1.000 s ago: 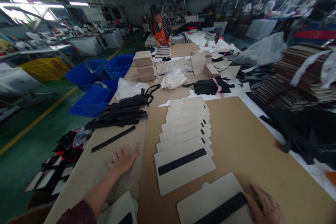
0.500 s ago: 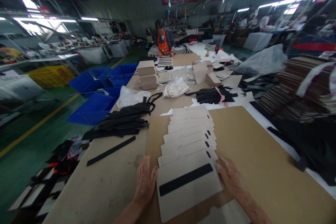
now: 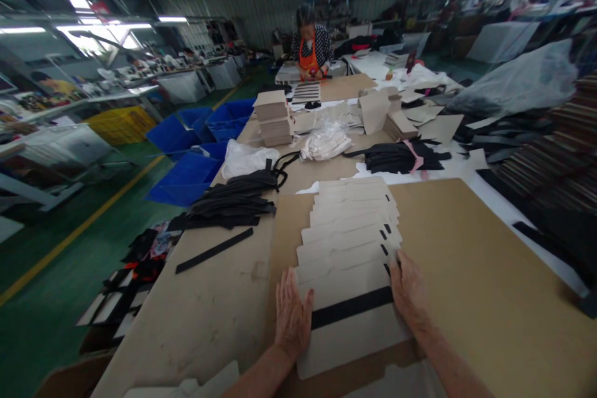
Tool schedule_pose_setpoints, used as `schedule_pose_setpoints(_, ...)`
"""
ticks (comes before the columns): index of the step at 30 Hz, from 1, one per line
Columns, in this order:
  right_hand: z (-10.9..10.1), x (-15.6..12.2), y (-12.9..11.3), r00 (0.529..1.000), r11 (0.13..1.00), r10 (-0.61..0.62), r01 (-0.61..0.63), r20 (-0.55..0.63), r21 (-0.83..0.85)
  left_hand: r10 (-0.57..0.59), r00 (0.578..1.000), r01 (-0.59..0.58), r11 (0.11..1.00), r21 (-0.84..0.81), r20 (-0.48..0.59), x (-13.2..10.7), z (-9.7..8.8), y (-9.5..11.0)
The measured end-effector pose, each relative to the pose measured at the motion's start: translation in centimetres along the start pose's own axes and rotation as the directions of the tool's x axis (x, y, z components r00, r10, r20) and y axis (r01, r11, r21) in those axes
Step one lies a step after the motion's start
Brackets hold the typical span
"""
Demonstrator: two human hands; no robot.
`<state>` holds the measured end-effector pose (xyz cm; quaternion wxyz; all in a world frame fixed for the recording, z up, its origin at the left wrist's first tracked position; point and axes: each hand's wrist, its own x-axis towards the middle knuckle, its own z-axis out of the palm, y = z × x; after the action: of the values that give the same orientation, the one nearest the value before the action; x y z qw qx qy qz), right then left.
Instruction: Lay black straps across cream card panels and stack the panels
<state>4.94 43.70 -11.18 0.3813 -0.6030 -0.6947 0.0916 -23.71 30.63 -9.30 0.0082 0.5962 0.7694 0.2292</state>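
Both hands have come together on the front card: one second ago, the left hand (image 3: 293, 314) is out over the bare table (image 3: 209, 317) and the right hand (image 3: 408, 286) is at another card near the lower edge. Now the left is open, fingers stretched forward and thumb at the left edge of the front card (image 3: 349, 348). The right has its fingers along the opposite edge, beside the end of the black strip (image 3: 352, 308); whether it grips, I cannot tell.

The front card lies at the near end of an overlapping row (image 3: 345, 230), on a brown board (image 3: 466, 255). Its strip runs across it at a slight slant. More strip ends show along the row's right side.

On the table to the left lies a loose strip (image 3: 214, 251), with a strip pile (image 3: 228, 202) just beyond it. Past the row lies a tied bundle (image 3: 387, 157). Farther off stands a card stack (image 3: 273, 118), with blue crates (image 3: 186, 174) left of the table. At the far end, a co-worker (image 3: 312, 53) in an orange apron bends over striped cards (image 3: 306, 93).
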Motion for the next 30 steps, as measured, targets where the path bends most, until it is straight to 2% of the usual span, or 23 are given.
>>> schedule_pose_setpoints(6,-0.2,-0.1,0.5,1.000,0.998,-0.005,0.006,0.006,-0.062,0.054,0.995,-0.049,0.997,0.052,-0.088,0.2,0.5,1.3)
schedule_pose_setpoints(14,-0.6,-0.2,1.1,0.998,0.994,-0.062,0.063,0.010,-0.091,0.062,0.993,-0.058,0.997,0.042,-0.097,0.9,1.5,2.3)
schedule_pose_setpoints(18,-0.5,-0.1,1.5,0.999,0.994,-0.033,0.032,-0.010,-0.104,0.021,0.994,-0.024,0.999,-0.029,-0.107,3.1,2.1,1.3)
schedule_pose_setpoints(21,-0.2,0.1,1.9,1.000,0.993,-0.012,0.012,0.004,-0.118,-0.005,0.996,0.003,1.000,-0.022,-0.086,5.4,2.4,0.2)
schedule_pose_setpoints(25,0.3,0.3,2.3,0.999,0.986,-0.040,0.041,0.013,-0.162,0.071,0.996,-0.069,0.997,0.041,-0.052,7.6,3.2,-0.3)
schedule_pose_setpoints(30,0.4,0.0,2.2,0.997,0.980,-0.077,0.077,0.006,-0.182,0.134,0.988,-0.126,0.987,0.098,-0.073,8.1,4.2,0.2)
